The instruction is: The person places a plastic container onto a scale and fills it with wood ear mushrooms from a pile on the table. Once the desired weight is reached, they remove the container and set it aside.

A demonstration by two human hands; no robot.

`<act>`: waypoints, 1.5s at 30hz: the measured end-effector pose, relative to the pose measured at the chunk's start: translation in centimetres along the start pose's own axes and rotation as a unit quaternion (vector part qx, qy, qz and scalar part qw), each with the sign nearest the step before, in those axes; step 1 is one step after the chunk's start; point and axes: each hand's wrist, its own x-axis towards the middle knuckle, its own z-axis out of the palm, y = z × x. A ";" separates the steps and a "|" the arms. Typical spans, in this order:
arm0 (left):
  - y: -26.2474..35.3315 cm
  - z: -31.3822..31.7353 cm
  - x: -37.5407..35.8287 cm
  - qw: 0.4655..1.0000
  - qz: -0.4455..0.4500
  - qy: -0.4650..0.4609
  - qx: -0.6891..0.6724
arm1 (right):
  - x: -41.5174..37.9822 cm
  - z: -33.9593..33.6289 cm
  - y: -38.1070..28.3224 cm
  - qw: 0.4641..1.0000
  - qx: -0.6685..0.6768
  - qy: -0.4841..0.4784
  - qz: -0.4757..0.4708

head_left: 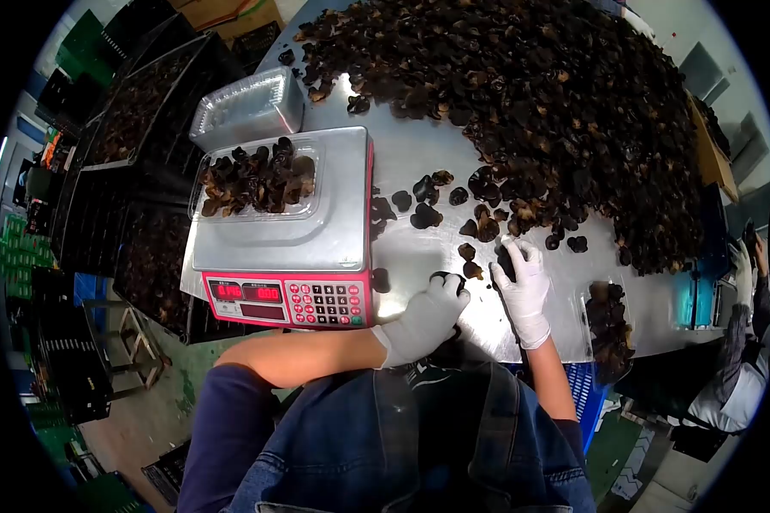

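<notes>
My left hand [426, 318], in a white glove, is curled closed just right of the scale, with dark pieces of wood ear mushroom showing at its fingers. My right hand [528, 291], also gloved, bends its thumb and fingers around a dark wood ear mushroom [506, 262] over the metal table [402, 248]. Small loose mushrooms [468, 252] lie between and ahead of the hands. On the pan of the red and silver scale [316, 239] sits a clear plastic tray [316, 184] holding mushrooms [257, 181]. The scale's red digits are lit.
A large heap of wood ear mushrooms [556, 111] covers the table's far right. Clear empty trays [248, 107] are stacked behind the scale. Another filled tray [609, 321] stands near the right front edge. Dark crates [137, 120] rise at left. Another person's gloved hand [742, 261] shows at far right.
</notes>
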 end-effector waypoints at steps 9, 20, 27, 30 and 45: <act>-4.0 -4.6 6.1 0.992 0.075 -0.032 0.099 | 6.4 0.6 0.3 0.990 0.099 0.098 -0.006; -8.6 -5.8 16.1 0.971 -0.187 -0.106 0.101 | 13.5 3.0 -0.8 0.984 -0.104 -0.134 -0.047; -7.7 -1.8 18.1 0.984 -0.055 -0.048 0.160 | 12.9 5.3 0.1 0.993 -0.091 0.032 -0.070; -7.2 -4.7 17.3 0.995 -0.074 0.030 0.057 | 13.2 4.0 -0.7 0.992 -0.054 0.079 -0.086; -24.1 -23.0 -8.5 0.899 -0.262 0.352 0.012 | 17.8 2.8 -26.5 0.919 0.279 -0.082 -0.267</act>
